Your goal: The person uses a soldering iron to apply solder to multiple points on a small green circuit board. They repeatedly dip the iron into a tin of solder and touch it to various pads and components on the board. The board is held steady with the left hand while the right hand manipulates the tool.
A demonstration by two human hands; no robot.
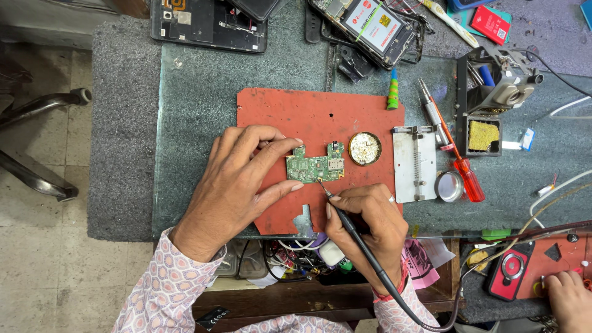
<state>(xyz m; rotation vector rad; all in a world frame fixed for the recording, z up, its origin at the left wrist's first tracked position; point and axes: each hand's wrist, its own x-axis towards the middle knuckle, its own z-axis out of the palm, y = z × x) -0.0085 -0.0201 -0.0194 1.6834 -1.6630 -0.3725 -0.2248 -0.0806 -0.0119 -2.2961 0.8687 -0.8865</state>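
While the left hand [237, 179] lies flat with its fingers spread, thumb and first finger pressing the two ends of one small green circuit board [315, 166], the right hand [369, 222] is closed tight around one black soldering iron [351, 231], its tip touching the board's bottom edge. The board sits in the middle of one red mat [320, 114] on the bench [197, 86]. Just beside it to the right are one round gold tin [365, 148], one metal holder plate [415, 163], and one red-handled screwdriver [462, 172].
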